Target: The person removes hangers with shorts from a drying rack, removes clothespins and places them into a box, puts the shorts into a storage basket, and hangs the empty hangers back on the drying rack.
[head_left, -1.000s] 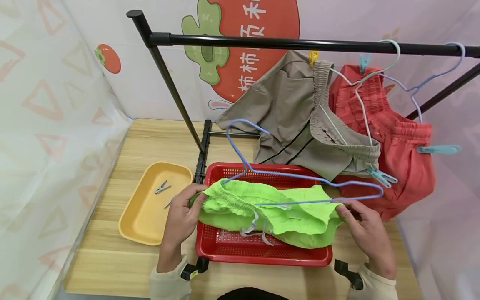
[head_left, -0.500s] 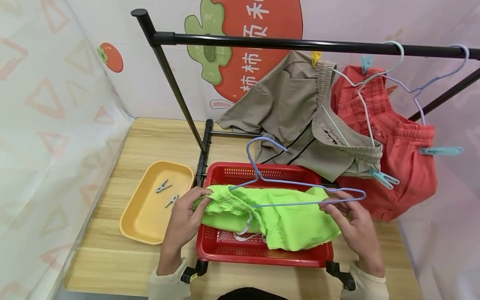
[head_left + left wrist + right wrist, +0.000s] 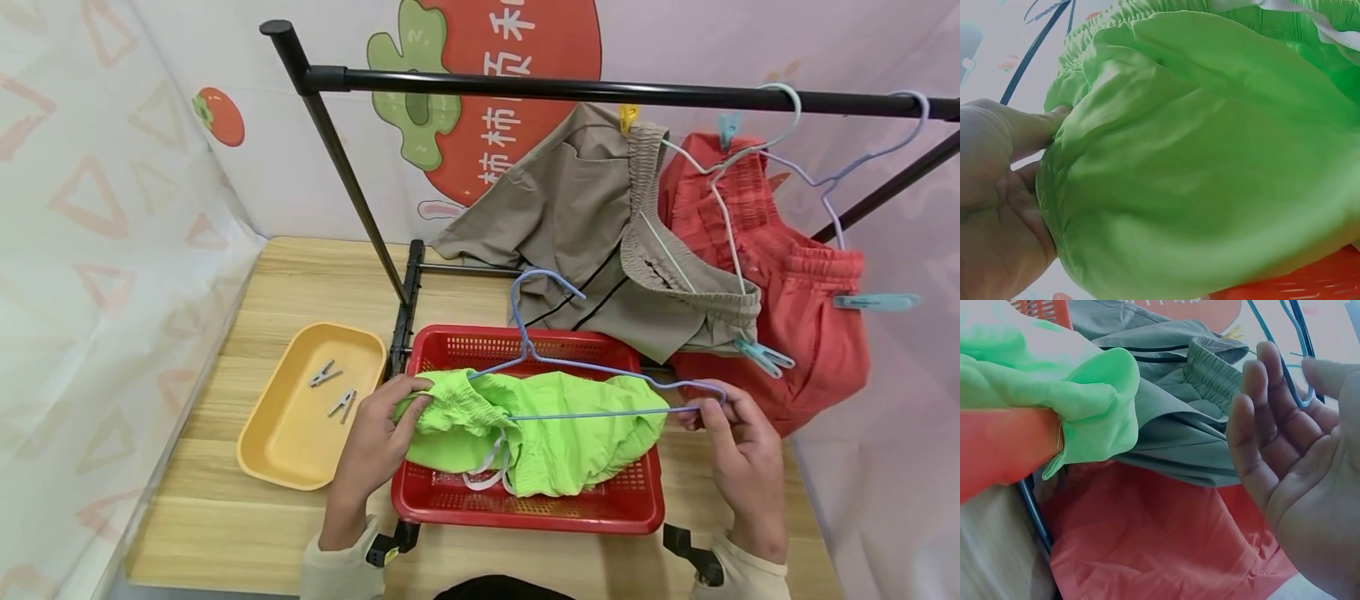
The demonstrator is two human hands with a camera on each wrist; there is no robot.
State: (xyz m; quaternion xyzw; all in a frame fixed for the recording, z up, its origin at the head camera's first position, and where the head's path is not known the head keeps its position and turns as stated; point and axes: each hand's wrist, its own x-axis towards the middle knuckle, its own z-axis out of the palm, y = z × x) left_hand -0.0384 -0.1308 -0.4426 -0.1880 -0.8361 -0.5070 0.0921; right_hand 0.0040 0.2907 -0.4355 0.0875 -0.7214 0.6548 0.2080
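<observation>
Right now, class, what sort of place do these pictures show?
Probably a laundry corner: a black rack with hanging garments, a red basket under a green garment, and a yellow tray holding clips.

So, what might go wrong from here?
The right hand holds just the end of the blue hanger, with nothing gripping that side of the green shorts, so the cloth could slip or bunch up.

The loose white drawstring dangles over the red basket and might snag on its holes.

I see no clip on the shorts; two clothespins lie in the yellow tray. Hung unclipped, the shorts might slide off.
</observation>
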